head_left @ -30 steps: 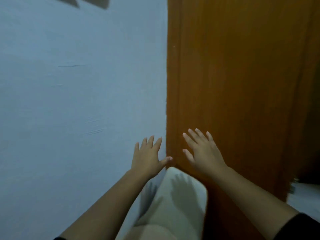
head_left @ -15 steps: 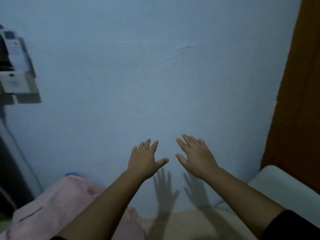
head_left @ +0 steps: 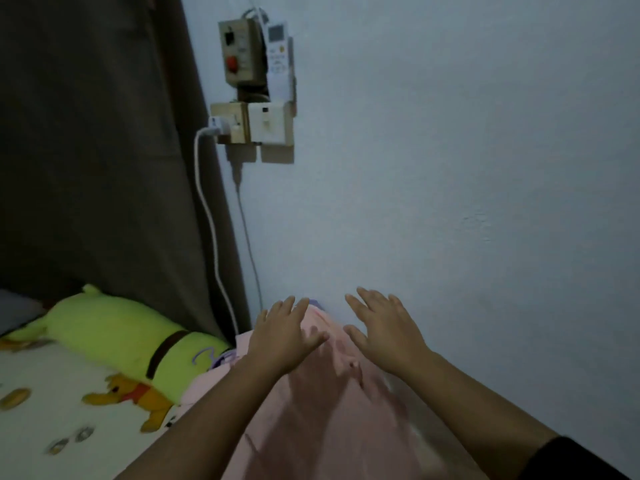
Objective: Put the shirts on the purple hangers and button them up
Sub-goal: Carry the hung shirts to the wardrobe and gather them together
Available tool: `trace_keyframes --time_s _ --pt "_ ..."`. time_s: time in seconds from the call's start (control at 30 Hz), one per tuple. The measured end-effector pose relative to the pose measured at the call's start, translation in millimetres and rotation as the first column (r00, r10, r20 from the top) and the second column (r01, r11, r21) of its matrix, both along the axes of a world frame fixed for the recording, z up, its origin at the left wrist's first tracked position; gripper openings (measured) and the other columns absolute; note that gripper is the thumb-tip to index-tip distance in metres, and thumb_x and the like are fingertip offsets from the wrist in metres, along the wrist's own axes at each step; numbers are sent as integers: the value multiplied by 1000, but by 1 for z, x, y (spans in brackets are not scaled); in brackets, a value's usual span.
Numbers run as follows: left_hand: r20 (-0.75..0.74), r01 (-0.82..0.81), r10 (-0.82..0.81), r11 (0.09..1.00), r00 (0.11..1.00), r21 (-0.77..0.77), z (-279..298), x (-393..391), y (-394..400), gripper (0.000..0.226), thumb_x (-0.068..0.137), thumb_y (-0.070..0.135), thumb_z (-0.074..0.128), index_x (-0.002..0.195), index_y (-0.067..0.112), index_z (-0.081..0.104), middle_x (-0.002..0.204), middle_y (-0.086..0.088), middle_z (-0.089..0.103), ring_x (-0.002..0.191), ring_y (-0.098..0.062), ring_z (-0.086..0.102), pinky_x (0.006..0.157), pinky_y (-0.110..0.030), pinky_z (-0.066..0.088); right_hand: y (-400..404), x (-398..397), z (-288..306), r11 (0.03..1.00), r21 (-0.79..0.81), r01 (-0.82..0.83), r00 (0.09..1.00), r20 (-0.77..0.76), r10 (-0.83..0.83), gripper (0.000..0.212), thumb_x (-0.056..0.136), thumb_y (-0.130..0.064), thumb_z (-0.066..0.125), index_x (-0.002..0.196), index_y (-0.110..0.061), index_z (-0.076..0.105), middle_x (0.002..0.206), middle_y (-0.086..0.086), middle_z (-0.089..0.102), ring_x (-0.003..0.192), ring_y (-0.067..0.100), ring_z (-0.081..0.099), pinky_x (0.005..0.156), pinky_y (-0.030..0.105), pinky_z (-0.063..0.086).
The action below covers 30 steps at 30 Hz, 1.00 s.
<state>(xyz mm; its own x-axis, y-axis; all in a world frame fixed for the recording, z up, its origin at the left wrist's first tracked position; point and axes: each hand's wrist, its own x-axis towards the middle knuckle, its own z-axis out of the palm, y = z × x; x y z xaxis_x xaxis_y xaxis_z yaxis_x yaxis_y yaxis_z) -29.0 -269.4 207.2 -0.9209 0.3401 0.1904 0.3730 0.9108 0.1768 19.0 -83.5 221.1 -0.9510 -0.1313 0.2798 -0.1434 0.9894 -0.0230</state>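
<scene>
Two hands (head_left: 284, 337) (head_left: 384, 330), one pink shirt (head_left: 329, 410), one plush (head_left: 114, 337)

no readable text anywhere; remote control (head_left: 279, 53) at 11 o'clock has button labels and a display, too blurred to read.

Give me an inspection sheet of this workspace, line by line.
Surface: bed sheet with a cartoon bear print.
Job's things: pink shirt lying by the wall; a purple hanger peeks out beside it; buttons cannot be seen.
Clutter: green plush toy on the bed.
Hands: left hand and right hand both open, fingers spread above the shirt, holding nothing.
Cables: white cable hanging from the wall socket.
Surroundings: pale blue wall, dark curtain, a remote control in a wall holder.
</scene>
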Motion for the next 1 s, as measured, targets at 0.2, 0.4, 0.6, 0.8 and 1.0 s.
trace_keyframes --time_s 0.2,0.4,0.6,0.8,1.0 --pt "78 -191 191 982 979 -6 -31 -13 -73 93 76 80 22 153 28 17 160 -1 16 146 -20 18 117 -41 14 -60 -54 -25 987 16 -157 984 86 155 58 81 -52 35 120 -20 63 124 6 63 112 24 61 92 45 47" --pt "152 -383 376 924 914 18 -58 1 -129 98 70 81 18 153 28 15 160 1 15 146 -17 15 117 -41 12 -109 -91 -47 901 18 -434 896 118 429 67 87 -55 22 144 -24 36 150 5 36 138 23 33 113 42 22" --pt "261 -521 490 852 831 58 -82 14 -149 132 41 96 7 154 27 7 161 -2 12 147 -19 15 117 -40 13 -144 -119 -73 808 14 -588 799 163 579 76 80 -58 14 146 -25 33 152 5 32 141 22 27 113 39 18" --pt "396 -586 506 803 767 110 -102 19 -151 109 74 78 52 154 28 -3 162 0 4 145 -23 21 113 -41 29 -153 -129 -91 769 12 -639 752 218 622 61 93 -53 31 148 -29 25 156 -1 22 144 17 17 116 38 10" --pt "461 -583 452 790 764 191 -112 16 -148 114 72 72 62 153 29 -4 161 3 10 143 -22 26 109 -43 37 -151 -134 -105 758 41 -651 742 248 623 82 74 -63 5 149 -32 20 156 -3 22 143 15 17 116 39 10"
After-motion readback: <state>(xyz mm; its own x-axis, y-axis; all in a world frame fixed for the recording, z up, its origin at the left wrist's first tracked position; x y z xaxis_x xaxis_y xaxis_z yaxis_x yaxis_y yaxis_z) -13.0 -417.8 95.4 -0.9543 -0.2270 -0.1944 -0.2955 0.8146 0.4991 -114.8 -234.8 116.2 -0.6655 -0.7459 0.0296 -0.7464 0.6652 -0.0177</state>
